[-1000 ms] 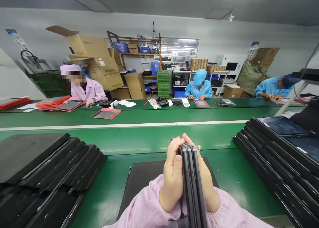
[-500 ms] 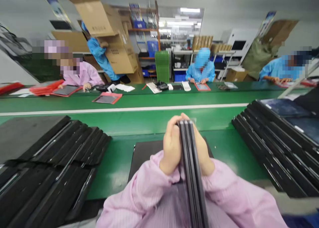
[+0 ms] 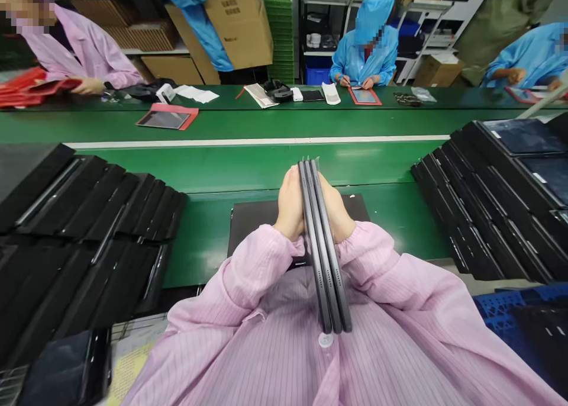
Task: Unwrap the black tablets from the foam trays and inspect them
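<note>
Three thin dark grey tablets (image 3: 325, 246) stand on edge, pressed side by side, in front of my chest. My left hand (image 3: 291, 203) is flat against their left face, and my right hand (image 3: 336, 209) presses the right face, so the tablets are clamped between the two palms. Their narrow edges, with small speaker holes, point up at me. Beneath my forearms a flat black panel (image 3: 252, 216) lies on the green bench (image 3: 208, 228); my sleeves hide part of it.
Stacks of black tablets lean on the left (image 3: 128, 205) and on the right (image 3: 479, 205). Across the bench, a person in blue (image 3: 366, 51) handles a red-framed tablet (image 3: 364, 95). Another red-framed tablet (image 3: 166, 119) lies at the far left. A blue crate (image 3: 501, 311) stands at lower right.
My view has tipped downward, so the far bench now sits higher in the picture. The tablets are still between my hands, with their full length now showing.
</note>
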Motion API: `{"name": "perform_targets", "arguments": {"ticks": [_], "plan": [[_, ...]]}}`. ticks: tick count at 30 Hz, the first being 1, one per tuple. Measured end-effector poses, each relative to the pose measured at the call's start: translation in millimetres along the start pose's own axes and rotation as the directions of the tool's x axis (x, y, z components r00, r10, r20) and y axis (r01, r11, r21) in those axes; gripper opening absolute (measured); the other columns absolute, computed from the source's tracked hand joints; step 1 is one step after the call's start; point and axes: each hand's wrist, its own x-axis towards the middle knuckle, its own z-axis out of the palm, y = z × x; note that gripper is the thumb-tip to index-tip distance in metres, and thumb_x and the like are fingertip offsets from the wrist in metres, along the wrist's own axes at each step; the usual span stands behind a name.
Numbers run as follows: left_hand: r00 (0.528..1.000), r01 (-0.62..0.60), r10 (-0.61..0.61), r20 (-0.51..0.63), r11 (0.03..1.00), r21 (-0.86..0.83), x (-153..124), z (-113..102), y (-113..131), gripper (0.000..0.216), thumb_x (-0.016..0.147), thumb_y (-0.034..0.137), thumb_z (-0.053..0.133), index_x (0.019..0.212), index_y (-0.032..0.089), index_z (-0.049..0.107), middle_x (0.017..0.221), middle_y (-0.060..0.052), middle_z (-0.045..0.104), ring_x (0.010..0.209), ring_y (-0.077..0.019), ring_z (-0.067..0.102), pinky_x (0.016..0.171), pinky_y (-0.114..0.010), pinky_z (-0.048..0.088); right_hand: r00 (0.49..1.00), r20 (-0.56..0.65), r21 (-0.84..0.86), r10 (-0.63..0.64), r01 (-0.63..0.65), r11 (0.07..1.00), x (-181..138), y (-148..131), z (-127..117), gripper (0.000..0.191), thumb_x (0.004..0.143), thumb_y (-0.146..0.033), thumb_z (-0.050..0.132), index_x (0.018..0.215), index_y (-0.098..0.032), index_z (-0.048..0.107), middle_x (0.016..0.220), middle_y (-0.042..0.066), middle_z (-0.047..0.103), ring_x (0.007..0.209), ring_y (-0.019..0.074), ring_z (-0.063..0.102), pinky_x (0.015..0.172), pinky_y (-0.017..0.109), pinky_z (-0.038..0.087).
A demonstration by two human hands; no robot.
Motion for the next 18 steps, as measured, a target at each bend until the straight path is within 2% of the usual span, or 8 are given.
{"name": "perform_targets", "arguments": {"ticks": [5,10,14,18], "plan": [[0.998,0.064,-0.065,-0.021,0.997,-0.039,8,-2,-13,0.026,0.092,0.028,0.043,0.077,0.017,0.061,0.082,-0.002,0.066,0.082,-0.0135,0.063,0.084,-0.027,0.048,0.997,0.001,0.058,0.077,-0.077,0.995,9,14,-3,0.019,0.085,-0.035,0.052,0.085,-0.021,0.064,0.078,-0.001,0.068,0.09,0.0179,0.064,0.089,0.034,0.05],[0.996,0.088,-0.089,-0.02,0.995,-0.038,10,-5,-18,0.025,0.091,0.03,0.045,0.076,0.017,0.061,0.082,-0.002,0.066,0.081,-0.0137,0.063,0.085,-0.029,0.047,0.997,0.007,0.045,0.076,-0.076,0.996,9,16,-5,0.022,0.088,-0.034,0.047,0.086,-0.02,0.063,0.088,0.001,0.07,0.098,0.0186,0.062,0.093,0.036,0.048],[0.997,0.078,-0.078,0.0,0.996,-0.037,8,-5,-15,0.027,0.092,0.029,0.043,0.079,0.016,0.061,0.081,-0.001,0.066,0.082,-0.0131,0.062,0.084,-0.028,0.047,0.997,-0.062,-0.076,-0.054,0.05,0.996,2,12,-8,0.024,0.091,-0.03,0.043,0.099,-0.019,0.062,0.116,0.002,0.064,0.113,0.0158,0.055,0.105,0.034,0.037],[0.996,0.077,-0.076,0.04,0.996,-0.05,3,-3,-11,0.025,0.092,0.028,0.043,0.083,0.016,0.063,0.088,-0.002,0.067,0.091,-0.014,0.062,0.087,-0.027,0.046,0.965,-0.041,-0.212,-0.259,0.245,0.946,-7,10,-12,0.034,0.091,-0.031,0.039,0.116,-0.016,0.056,0.131,0.005,0.054,0.122,0.0154,0.048,0.109,0.032,0.032]]}}
